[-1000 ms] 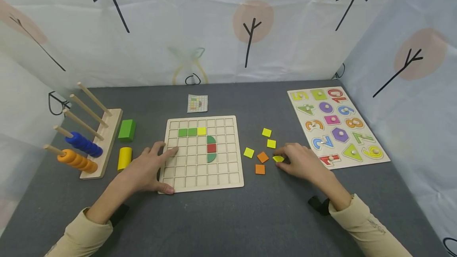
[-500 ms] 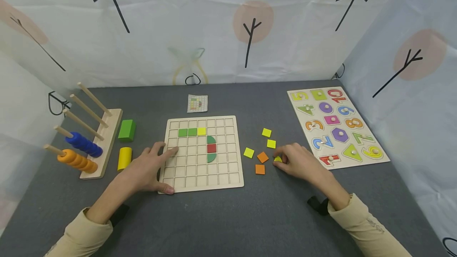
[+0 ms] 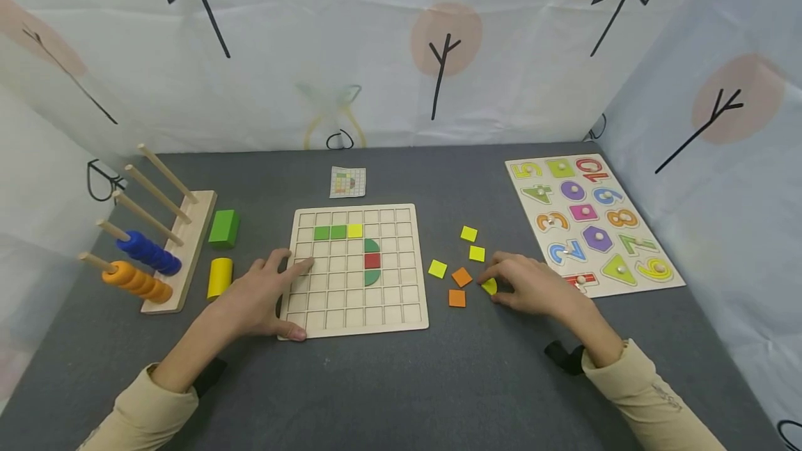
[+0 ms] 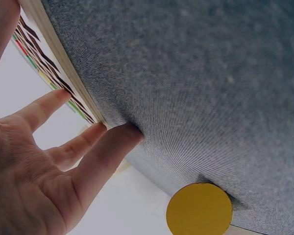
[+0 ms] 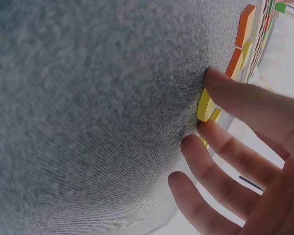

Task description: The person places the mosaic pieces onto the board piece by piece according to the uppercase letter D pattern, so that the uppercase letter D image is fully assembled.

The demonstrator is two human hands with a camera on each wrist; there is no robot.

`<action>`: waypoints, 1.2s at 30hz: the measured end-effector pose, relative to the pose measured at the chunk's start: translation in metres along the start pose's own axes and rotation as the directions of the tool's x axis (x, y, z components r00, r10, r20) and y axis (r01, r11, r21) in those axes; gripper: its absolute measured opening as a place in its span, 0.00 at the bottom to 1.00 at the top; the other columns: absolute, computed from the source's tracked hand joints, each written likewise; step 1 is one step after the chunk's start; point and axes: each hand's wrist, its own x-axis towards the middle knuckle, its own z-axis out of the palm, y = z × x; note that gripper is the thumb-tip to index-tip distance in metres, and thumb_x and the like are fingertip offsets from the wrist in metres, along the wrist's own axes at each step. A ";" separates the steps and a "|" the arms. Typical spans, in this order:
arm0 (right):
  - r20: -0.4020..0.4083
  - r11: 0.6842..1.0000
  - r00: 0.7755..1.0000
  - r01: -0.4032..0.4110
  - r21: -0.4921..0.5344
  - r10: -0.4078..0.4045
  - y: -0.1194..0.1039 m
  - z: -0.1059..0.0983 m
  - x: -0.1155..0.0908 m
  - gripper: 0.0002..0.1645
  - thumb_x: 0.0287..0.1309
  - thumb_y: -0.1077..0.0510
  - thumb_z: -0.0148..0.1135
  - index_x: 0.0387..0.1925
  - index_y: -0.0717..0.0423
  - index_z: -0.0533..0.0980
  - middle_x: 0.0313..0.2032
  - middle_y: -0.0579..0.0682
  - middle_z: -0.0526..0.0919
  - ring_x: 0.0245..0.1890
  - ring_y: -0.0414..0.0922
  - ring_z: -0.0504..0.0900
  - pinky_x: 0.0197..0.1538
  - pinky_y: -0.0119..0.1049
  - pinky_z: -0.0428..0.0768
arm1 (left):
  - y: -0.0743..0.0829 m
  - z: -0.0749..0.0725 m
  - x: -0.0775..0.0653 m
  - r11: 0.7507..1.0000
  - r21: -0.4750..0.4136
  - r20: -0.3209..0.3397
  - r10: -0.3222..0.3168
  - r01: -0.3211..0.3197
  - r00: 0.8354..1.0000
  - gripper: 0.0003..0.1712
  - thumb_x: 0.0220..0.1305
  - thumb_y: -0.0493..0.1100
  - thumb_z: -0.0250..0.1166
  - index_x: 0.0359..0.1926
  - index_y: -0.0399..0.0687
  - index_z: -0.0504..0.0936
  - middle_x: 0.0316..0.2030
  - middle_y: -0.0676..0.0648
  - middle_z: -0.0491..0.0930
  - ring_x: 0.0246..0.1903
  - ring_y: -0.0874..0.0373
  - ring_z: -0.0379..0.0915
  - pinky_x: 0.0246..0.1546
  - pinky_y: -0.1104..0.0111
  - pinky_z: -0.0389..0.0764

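White cloth (image 3: 282, 75) printed with plants hangs behind the grey table (image 3: 401, 395). With 12 o'clock at the table's far edge, the number puzzle (image 3: 592, 260) lies between 2 and 3 o'clock, and the peg stand (image 3: 202, 213) between 9 and 10, orange rings (image 3: 144, 284) on its nearest peg and blue rings (image 3: 150, 253) on the next. Near the dial's middle lies the grid (image 3: 338, 280).

From the grid's own centre, the left hand (image 3: 253, 298) is between 8 and 9 o'clock, fingers spread wide, index finger on the grid's face, thumb on its near corner. At 3 o'clock the right hand (image 3: 526, 285) has thumb and index finger pinched on a rounded piece (image 3: 490, 287); whether that piece touches the table I cannot tell.

Beside the stand are a green block (image 3: 224, 228) and a yellow cylinder (image 3: 219, 278). Beyond the grid, at 12, lies the card (image 3: 347, 183). Around 3 o'clock, between grid and right hand, lie three yellow tiles (image 3: 477, 253) and two orange tiles (image 3: 457, 298).
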 end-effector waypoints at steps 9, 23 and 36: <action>-0.057 1.000 0.998 -0.027 0.010 0.027 -0.001 0.003 0.000 0.15 0.58 0.57 0.74 0.48 0.53 0.87 0.44 0.49 0.86 0.41 0.43 0.82 0.41 0.39 0.81 | 0.002 -0.002 0.000 1.000 0.002 0.004 -0.001 0.001 1.000 0.69 0.33 0.71 0.82 0.75 0.48 0.67 0.69 0.26 0.63 0.56 0.29 0.72 0.45 0.42 0.82; -0.094 0.998 0.994 -0.055 -0.002 0.055 -0.029 0.002 0.012 0.16 0.57 0.55 0.75 0.47 0.52 0.87 0.36 0.47 0.82 0.27 0.37 0.67 0.26 0.28 0.62 | 0.002 -0.001 -0.001 1.000 -0.007 0.006 0.000 0.000 1.000 0.69 0.34 0.70 0.82 0.75 0.48 0.66 0.70 0.26 0.62 0.57 0.29 0.71 0.46 0.42 0.82; -0.132 0.999 0.991 0.036 -0.010 -0.037 -0.062 0.003 0.037 0.15 0.58 0.53 0.74 0.46 0.51 0.87 0.33 0.47 0.80 0.25 0.35 0.68 0.25 0.28 0.64 | 0.002 -0.002 -0.001 1.000 -0.018 0.014 -0.004 0.004 1.000 0.69 0.34 0.71 0.82 0.75 0.49 0.66 0.70 0.27 0.62 0.57 0.29 0.71 0.46 0.43 0.82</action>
